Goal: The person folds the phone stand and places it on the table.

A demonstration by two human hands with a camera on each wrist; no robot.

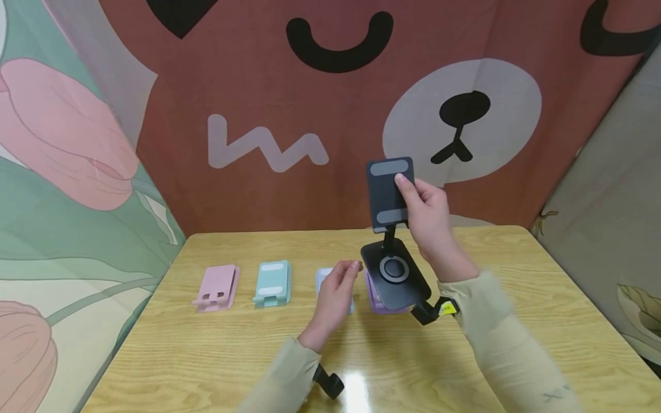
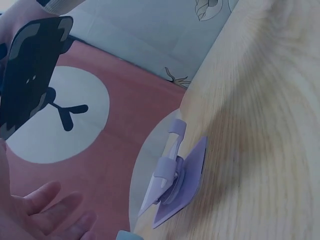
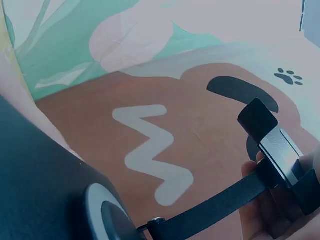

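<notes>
A black folding phone stand (image 1: 394,281) hangs above the table, unfolded, with a round ring on its base plate and two grey pads on its upper plate. My right hand (image 1: 431,215) grips the upper plate, thumb on the padded face. In the right wrist view, the stand's arm (image 3: 210,210) runs toward the fingers (image 3: 265,215) behind the plate. My left hand (image 1: 335,295) is just left of the base plate, fingers loosely bent and holding nothing. Whether its fingertips touch the base edge I cannot tell. Beneath the black stand, a purple phone stand (image 2: 185,185) lies partly hidden.
A pink phone stand (image 1: 216,287), a teal one (image 1: 272,284) and a light blue one (image 1: 322,275) lie folded in a row on the wooden table (image 1: 217,355). My left hand partly covers the light blue one. A printed cloth (image 1: 289,195) hangs behind the table.
</notes>
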